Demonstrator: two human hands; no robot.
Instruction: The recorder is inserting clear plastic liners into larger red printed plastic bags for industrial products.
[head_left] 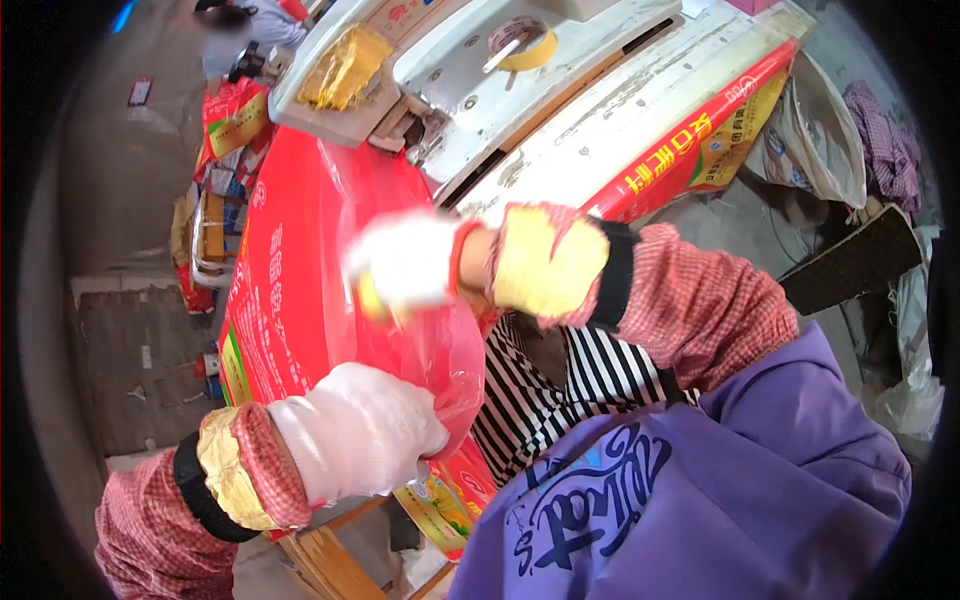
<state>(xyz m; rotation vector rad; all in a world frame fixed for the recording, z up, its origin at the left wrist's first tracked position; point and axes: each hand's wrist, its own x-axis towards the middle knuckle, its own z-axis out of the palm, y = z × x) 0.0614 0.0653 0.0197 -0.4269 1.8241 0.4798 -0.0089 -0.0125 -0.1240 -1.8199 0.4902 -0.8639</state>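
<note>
While both gloved hands work at the centre of the frame, a red bag [300, 270] of thin plastic stretches between them; the left hand [360, 430], in a white glove at lower centre, is closed on the bag's lower edge, its fingers bunching the film; the right hand [405, 262], blurred at mid-frame, is clamped on the bag's upper edge, something yellow showing in its grip; both wrists wear checked red sleeves with yellow tape wound round the cuffs; the bag runs from upper left down to the lower centre, lying against a white machine [480, 90] that fills the top of the picture; a roll of yellow tape [522, 42] sits on the machine at top centre, and a red-and-yellow printed sheet [700, 135] lies along its right side; a purple garment [740, 480] and a striped black-and-white cloth [560, 390] fill the lower right; another person [240, 30] is partly seen at upper left.
</note>
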